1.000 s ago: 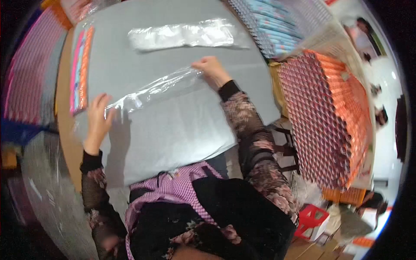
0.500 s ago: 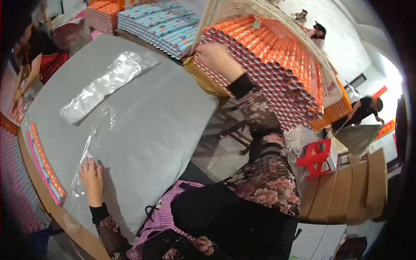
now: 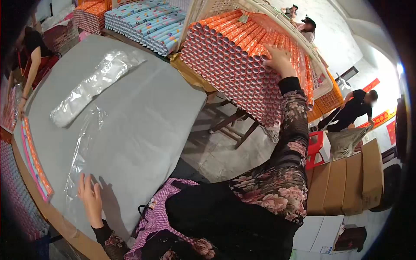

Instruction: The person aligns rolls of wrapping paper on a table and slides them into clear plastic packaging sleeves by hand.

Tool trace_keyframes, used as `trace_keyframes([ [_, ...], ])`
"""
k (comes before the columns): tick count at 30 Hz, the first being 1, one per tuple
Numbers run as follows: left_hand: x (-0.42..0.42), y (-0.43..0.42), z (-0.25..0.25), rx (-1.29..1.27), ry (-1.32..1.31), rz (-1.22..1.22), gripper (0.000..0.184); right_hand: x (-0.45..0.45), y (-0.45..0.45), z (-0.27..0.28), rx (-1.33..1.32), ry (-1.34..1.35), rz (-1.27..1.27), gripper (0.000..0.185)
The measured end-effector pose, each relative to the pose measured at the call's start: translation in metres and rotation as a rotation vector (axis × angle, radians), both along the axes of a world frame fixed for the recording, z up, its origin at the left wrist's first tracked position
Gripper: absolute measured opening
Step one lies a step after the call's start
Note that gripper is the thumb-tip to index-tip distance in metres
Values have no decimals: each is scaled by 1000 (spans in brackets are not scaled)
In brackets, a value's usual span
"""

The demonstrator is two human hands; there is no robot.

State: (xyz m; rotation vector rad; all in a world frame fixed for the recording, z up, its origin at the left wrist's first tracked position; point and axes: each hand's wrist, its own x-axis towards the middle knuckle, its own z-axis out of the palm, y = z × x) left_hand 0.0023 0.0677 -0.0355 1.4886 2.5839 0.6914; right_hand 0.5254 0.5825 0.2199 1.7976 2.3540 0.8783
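Note:
My left hand (image 3: pixel 90 197) is over the grey table (image 3: pixel 143 117), fingers apart, beside a long clear plastic sleeve (image 3: pixel 82 143). My right hand (image 3: pixel 279 60) reaches to the big stack of orange-patterned rolls (image 3: pixel 242 56), its fingers spread at the edge of the rolls' ends. No roll is seen lifted in it. Farther back on the table lies a thick pile of clear bags (image 3: pixel 95 84). Pink, blue and orange rolls (image 3: pixel 35 160) lie side by side along the table's left edge.
Blue patterned rolls (image 3: pixel 147 26) are stacked behind the table. A co-worker (image 3: pixel 34 56) reaches to the table's far left corner. Another person (image 3: pixel 357 108) bends at the right. Near them are a red stool (image 3: pixel 315 149) and cardboard boxes (image 3: pixel 346 184). A wooden stool (image 3: pixel 234 128) stands beneath the rolls.
The view has swung to the right. My right hand has left the plastic sleeve and moved out to the orange rolls. My left hand has come away from the sleeve's end.

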Motion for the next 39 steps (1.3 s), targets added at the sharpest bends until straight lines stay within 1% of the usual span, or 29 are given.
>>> trace_keyframes([
  [2,9,0,12,-42,75,-13,39,-2,6,-18,37,-5,19,76],
  [4,17,-2,17,-43,54,-4,39,0,21,-37,194,-72,103,59],
  [5,18,-2,19,-46,29,0,39,1,24,-44,257,-155,121,39],
  [6,18,-4,17,-41,34,6,39,-1,24,-45,263,-150,126,39],
  [8,17,-10,10,-15,54,-2,38,-6,22,-47,295,-211,92,24],
  [9,17,-12,11,-15,57,3,38,-10,17,-46,337,-205,157,17],
  [10,18,-13,12,-19,32,8,38,-14,14,-42,335,-203,160,17],
  [12,22,-15,14,-23,6,15,39,-19,8,-37,277,-286,128,17],
  [14,26,-14,18,-47,30,32,38,-22,7,-36,312,-298,175,18],
  [16,27,-15,19,-43,21,27,38,-27,8,-33,327,-196,153,16],
  [17,27,-14,19,-37,12,18,38,-28,7,-31,328,-197,156,16],
  [19,30,-13,24,-46,-7,17,39,-28,0,-26,479,47,101,13],
  [21,34,-13,28,-54,-30,20,39,-12,-15,-4,436,383,131,25],
  [22,36,-12,30,-27,-42,7,39,-1,-27,3,533,582,274,32],
  [23,39,-11,32,2,-53,-6,39,11,-42,9,648,663,296,34],
  [24,42,-9,36,4,-60,0,39,10,-70,17,668,881,217,35],
  [25,45,-5,39,16,-78,-23,39,34,-75,18,745,836,337,28],
  [27,49,6,43,37,-104,-31,39,44,-111,16,624,1320,371,25],
  [29,51,20,45,111,-19,-137,41,37,-153,10,518,1683,473,26],
  [30,55,30,50,164,49,-163,43,48,-158,1,432,1772,540,32],
  [31,61,43,58,214,119,-184,45,39,-176,-2,358,1908,544,32],
  [33,71,70,82,312,275,-223,52,53,-176,-32,358,1509,598,34],
  [35,83,98,122,489,419,-289,58,44,-172,-52,22,1915,701,37],
  [36,84,113,138,579,476,-321,61,26,-173,-52,-274,2353,673,37],
  [37,85,126,151,660,539,-351,64,9,-173,-58,-441,2378,666,37],
  [38,90,134,167,661,646,-343,67,-11,-174,-64,-616,2393,661,36],
  [39,93,139,181,661,760,-338,71,-35,-180,-69,-716,2449,664,41],
])
